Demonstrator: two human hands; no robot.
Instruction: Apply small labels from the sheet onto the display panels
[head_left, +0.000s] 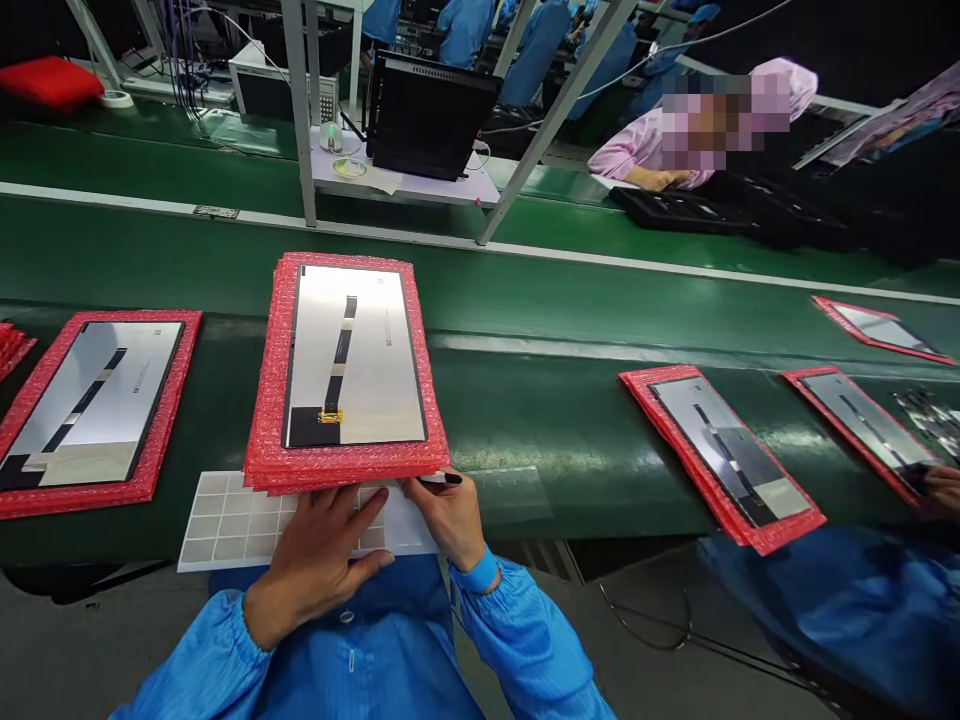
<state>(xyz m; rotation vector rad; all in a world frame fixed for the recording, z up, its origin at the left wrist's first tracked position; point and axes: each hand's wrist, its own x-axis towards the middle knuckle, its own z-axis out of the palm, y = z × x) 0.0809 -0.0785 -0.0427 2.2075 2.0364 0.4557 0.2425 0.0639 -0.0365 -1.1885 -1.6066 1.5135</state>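
Note:
My left hand [319,555] lies with fingers spread on a white sheet of pale square stickers [217,520] at the table's front edge. My right hand [450,520] is closed at that sheet's right end, around a thin dark-tipped tool [442,479] whose kind I cannot make out. Just beyond both hands is a stack of red bubble-wrap sheets [262,420]. On top of it rests a display panel [382,380], its silvery back up, with a black flex cable [341,355] ending in a gold connector. The stack's near edge covers part of the sticker sheet.
Another panel on red bubble wrap [154,400] lies at left. Several more, such as one panel [720,440], lie at right, where a co-worker's hand [943,488] touches one. A metal frame [304,120] and a monitor [431,115] stand behind the green table [517,400].

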